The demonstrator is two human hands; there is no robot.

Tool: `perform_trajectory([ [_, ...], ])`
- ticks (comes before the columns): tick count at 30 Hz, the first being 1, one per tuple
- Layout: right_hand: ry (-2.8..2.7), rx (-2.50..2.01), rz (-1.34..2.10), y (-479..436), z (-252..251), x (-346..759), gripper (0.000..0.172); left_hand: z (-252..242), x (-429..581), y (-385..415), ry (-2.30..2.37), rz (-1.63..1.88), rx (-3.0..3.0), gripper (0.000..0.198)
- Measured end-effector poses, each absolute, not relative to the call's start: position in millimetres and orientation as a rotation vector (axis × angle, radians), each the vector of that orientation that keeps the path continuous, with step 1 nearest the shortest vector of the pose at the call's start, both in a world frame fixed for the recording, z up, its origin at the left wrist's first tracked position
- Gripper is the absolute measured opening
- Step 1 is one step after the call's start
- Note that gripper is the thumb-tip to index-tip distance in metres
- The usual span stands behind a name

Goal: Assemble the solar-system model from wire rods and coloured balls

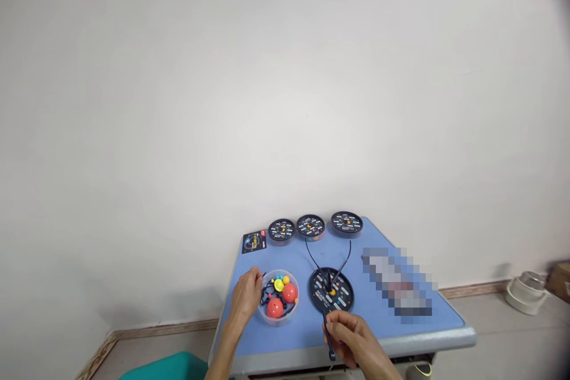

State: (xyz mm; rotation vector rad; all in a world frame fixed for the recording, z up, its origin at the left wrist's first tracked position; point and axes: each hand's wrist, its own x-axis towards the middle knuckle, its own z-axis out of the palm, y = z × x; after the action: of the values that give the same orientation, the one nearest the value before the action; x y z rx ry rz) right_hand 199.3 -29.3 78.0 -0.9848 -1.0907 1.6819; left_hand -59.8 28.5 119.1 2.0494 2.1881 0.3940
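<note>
Head view, right grip (354, 335) clamped on one black rod (328, 339), left grip (246, 294) unclear; two red balls (275, 308)

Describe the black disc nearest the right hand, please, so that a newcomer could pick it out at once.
On the blue table, find the right hand holding a black rod. Just beyond it, right of the clear bowl, lies the disc. Unlike the three discs at the far edge, it has two thin curved stems rising from its middle.
</note>
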Motion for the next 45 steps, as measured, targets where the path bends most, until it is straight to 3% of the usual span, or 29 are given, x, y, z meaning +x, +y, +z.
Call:
perform_trajectory([
  [6, -1.209, -1.006, 1.713, -24, 65, 192, 0.039, 112, -60, 24, 2.175, 0.406, 2.008, 0.025],
  [13, -1.259, -1.042, 1.724, -18, 62, 185, 0.04, 105, -37, 26, 2.05, 0.214, 2.182, 0.053],
  [23, -1.226, -1.039, 1.762, -13, 64, 175, 0.035, 121, -61, 42, 2.058, 0.12, 2.28, 0.036],
  [33, -1.229, -1.005, 1.756, -6, 44, 169, 0.036, 104, -41, 47, 2.122, 0.026, 2.349, 0.038],
  [45, -1.131, -0.996, 1.752, -18, 76, 181, 0.032, 136, -62, 42, 1.951, 0.53, 1.963, 0.015],
])
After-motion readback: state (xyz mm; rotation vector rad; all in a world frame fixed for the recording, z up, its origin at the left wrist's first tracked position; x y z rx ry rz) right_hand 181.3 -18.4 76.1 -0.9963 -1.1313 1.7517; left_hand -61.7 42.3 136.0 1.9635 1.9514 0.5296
